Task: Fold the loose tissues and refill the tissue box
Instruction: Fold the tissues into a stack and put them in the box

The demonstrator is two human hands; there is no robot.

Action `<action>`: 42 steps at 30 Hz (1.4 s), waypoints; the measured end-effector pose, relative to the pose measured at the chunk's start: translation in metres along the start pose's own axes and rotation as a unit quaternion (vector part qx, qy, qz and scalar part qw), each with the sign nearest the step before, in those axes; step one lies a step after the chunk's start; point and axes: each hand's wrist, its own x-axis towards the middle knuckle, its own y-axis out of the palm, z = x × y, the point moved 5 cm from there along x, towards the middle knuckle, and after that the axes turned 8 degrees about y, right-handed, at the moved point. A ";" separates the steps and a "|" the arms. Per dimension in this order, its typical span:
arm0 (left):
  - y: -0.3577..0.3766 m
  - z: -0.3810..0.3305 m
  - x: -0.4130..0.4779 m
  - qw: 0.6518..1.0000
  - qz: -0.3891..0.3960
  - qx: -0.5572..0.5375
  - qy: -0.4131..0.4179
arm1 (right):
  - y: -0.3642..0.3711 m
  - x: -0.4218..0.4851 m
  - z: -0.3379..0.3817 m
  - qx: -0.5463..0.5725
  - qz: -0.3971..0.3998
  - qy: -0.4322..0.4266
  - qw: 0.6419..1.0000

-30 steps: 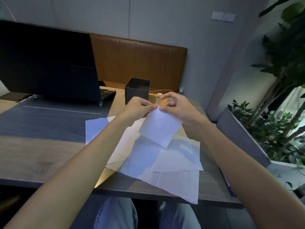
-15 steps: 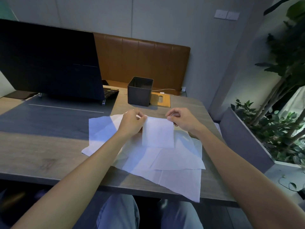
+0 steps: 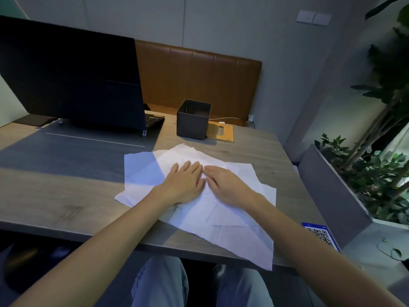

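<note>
Several loose white tissues (image 3: 221, 220) lie spread in an overlapping pile on the wooden desk (image 3: 55, 200), one corner hanging over the front edge. My left hand (image 3: 183, 182) and my right hand (image 3: 225, 185) rest flat, palms down and side by side, on the middle of the pile. The folded tissue is hidden under them. A dark square tissue box (image 3: 193, 119) stands open-topped behind the pile, with its tan wooden lid (image 3: 221, 131) lying flat to its right.
A large dark monitor (image 3: 70, 76) stands at the back left over a grey desk mat (image 3: 73, 156). A brown padded panel (image 3: 197, 78) backs the desk. A grey planter (image 3: 332, 191) with green plants is at the right, a QR-code card (image 3: 321, 235) below it.
Both hands held the folded tissue up by its top edge, lowered it onto the pile, and now press flat on it with fingers extended.
</note>
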 end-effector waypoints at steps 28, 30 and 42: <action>0.006 0.018 -0.019 0.998 0.047 0.024 -0.041 | -0.027 0.003 -0.036 -0.063 0.040 0.142 0.987; 0.007 0.018 -0.018 0.998 0.043 0.024 -0.044 | -0.028 0.016 -0.028 -0.042 0.019 0.139 0.989; 0.005 0.020 -0.020 0.999 -0.007 -0.013 -0.045 | -0.034 0.053 -0.038 0.120 -0.043 0.193 0.973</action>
